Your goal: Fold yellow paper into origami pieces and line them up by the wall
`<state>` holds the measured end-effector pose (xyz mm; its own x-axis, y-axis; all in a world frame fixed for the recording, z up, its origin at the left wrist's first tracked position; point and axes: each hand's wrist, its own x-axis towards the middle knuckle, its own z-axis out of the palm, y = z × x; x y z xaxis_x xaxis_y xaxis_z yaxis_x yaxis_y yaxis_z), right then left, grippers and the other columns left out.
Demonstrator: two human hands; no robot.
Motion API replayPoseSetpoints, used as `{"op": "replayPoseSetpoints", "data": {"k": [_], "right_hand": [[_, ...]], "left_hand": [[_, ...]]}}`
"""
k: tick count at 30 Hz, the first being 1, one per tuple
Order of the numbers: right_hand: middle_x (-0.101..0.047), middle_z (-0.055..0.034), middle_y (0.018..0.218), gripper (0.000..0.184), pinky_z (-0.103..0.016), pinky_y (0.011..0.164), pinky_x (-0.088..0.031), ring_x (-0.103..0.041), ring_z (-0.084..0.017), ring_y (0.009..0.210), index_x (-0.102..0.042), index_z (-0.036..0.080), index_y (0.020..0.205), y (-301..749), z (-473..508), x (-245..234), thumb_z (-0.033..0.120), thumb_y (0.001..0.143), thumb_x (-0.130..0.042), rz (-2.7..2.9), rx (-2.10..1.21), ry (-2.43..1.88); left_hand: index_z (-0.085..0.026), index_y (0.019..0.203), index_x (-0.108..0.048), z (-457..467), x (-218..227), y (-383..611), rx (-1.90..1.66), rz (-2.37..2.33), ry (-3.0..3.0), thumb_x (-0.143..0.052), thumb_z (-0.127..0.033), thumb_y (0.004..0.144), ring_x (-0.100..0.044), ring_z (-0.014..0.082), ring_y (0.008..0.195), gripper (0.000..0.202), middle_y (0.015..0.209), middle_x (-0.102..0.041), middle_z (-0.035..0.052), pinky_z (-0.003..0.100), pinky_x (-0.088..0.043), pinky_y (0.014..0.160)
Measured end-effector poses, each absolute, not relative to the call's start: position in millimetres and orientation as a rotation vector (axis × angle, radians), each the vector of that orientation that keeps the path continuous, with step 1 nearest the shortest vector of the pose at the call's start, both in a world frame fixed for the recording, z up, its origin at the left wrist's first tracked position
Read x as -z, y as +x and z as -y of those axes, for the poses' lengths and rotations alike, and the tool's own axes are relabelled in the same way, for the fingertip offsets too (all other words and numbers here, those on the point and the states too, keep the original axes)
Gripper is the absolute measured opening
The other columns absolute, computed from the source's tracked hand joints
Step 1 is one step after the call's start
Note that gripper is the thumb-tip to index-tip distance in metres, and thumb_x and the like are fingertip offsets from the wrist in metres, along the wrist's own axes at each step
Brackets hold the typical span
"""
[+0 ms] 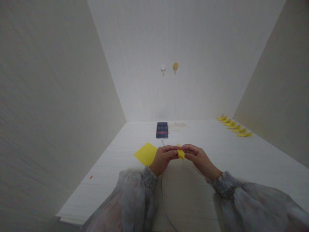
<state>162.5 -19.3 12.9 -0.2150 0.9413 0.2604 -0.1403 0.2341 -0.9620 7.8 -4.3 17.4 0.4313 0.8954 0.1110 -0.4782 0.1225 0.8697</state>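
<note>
My left hand (163, 158) and my right hand (197, 159) meet above the white table (241, 161), both pinched on a small folded yellow paper piece (180, 153) held between their fingertips. A flat yellow paper square (146, 153) lies on the table just left of my left hand. Grey sleeves cover both wrists.
A dark phone (162, 130) lies beyond the hands with a cable (164, 193) running toward me. Several folded yellow paper pieces (234, 126) line the far right edge by the wall. Two hooks (169, 67) hang on the back wall. A tiny red speck (91, 177) lies left.
</note>
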Motion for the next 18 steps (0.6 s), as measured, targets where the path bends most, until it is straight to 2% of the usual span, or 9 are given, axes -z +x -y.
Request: {"op": "replayPoseSetpoints", "data": {"k": [14,18], "right_hand": [[-0.063,-0.0006,0.078,0.013,-0.026,0.069,-0.043,-0.056,-0.014,0.075,-0.062,0.021,0.079,160.2,18.0,-11.9,0.025,0.067,-0.062,1.389,-1.165,-0.866],[-0.062,0.0000,0.074,0.009,-0.026,0.067,-0.042,-0.055,-0.013,0.071,-0.063,0.020,0.072,158.4,19.9,-16.1,0.027,0.068,-0.061,1.403,-1.088,-0.906]], "left_hand": [[-0.009,0.075,-0.065,5.0,-18.4,7.8,-1.075,-0.508,0.960,-0.065,-0.017,0.059,-0.059,0.0151,0.072,0.018,0.076,-0.064,0.0076,0.029,-0.045,0.071],[-0.010,0.075,-0.065,4.1,-16.2,8.0,-1.065,-0.530,0.971,-0.067,-0.017,0.057,-0.059,0.0151,0.072,0.020,0.075,-0.065,0.0067,0.030,-0.045,0.073]]}}
